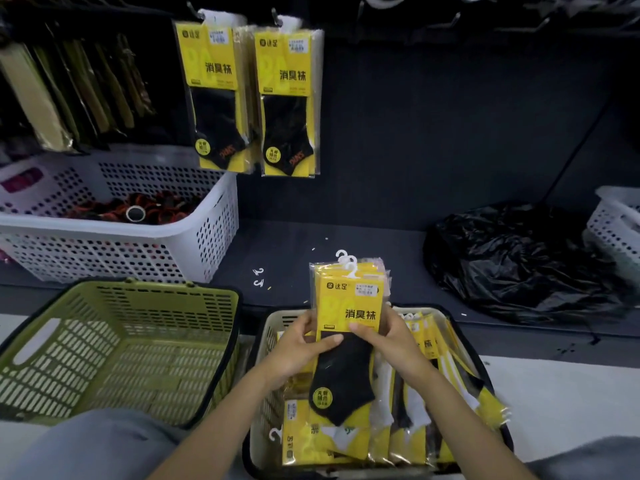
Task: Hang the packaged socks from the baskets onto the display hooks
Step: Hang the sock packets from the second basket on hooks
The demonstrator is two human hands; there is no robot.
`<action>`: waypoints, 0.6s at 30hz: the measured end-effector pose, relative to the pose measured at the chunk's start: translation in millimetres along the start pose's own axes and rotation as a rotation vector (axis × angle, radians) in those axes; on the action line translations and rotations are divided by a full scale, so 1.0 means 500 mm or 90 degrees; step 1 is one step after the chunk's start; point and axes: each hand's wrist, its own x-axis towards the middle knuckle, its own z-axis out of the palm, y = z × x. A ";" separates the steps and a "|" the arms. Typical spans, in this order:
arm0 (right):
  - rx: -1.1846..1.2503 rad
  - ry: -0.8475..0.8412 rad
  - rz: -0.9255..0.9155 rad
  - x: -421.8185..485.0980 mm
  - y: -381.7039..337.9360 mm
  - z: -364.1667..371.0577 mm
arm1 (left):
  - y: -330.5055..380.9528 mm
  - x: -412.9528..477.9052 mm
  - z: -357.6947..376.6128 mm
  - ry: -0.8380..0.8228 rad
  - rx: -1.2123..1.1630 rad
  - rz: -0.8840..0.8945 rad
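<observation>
Both hands are on the same thing here. The left hand (300, 346) and the right hand (389, 337) each have fingers curled round a stack of sock packs (349, 303), thumbs across the front of the yellow card, gripping it from either side. The stack is held upright just above the cream basket (268, 407). A black ankle sock shows in the lower half of the front pack, and a few white plastic hangers (346, 261) poke out the top. Can't tell how many packs are in the grip, but it's more than one for sure.

The cream basket under the hands is loaded with more packs (398, 441). They have the same yellow cards, some with white socks, and they lie flat and fanned out. Just beside it on the left sits a green basket (156, 308).

Further back there's a dark shelf (363, 244) with a couple of loose hangers (259, 277) lying on it. A white perforated basket (114, 258) stands on the left with red and black round things in it. A crumpled black plastic bag (519, 265) is on the right, and another white basket (613, 223) sits at the far right edge.

Up on the dark back panel, two bunches of the same packs hang side by side on display hooks (276, 16): a left bunch (216, 91) and a right bunch (287, 98). Left of those hang some gold-ish packets (69, 91).
</observation>
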 end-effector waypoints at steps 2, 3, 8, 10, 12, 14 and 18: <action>0.038 0.043 -0.026 0.006 -0.021 0.000 | 0.027 0.005 0.004 0.016 -0.048 0.004; 0.058 0.067 -0.034 0.009 -0.035 0.001 | 0.044 0.007 0.005 0.018 -0.068 0.004; 0.112 0.097 -0.072 0.047 -0.138 -0.004 | 0.156 0.033 -0.004 0.049 -0.110 0.035; 0.101 0.072 -0.074 0.069 -0.190 -0.012 | 0.210 0.046 -0.014 0.070 -0.097 0.051; 0.082 0.038 -0.076 0.096 -0.236 -0.024 | 0.260 0.058 -0.026 0.096 -0.056 0.062; 0.068 0.021 -0.084 0.125 -0.273 -0.037 | 0.301 0.073 -0.039 0.124 -0.031 0.098; 0.068 0.014 -0.132 0.176 -0.347 -0.050 | 0.377 0.107 -0.051 0.145 -0.045 0.155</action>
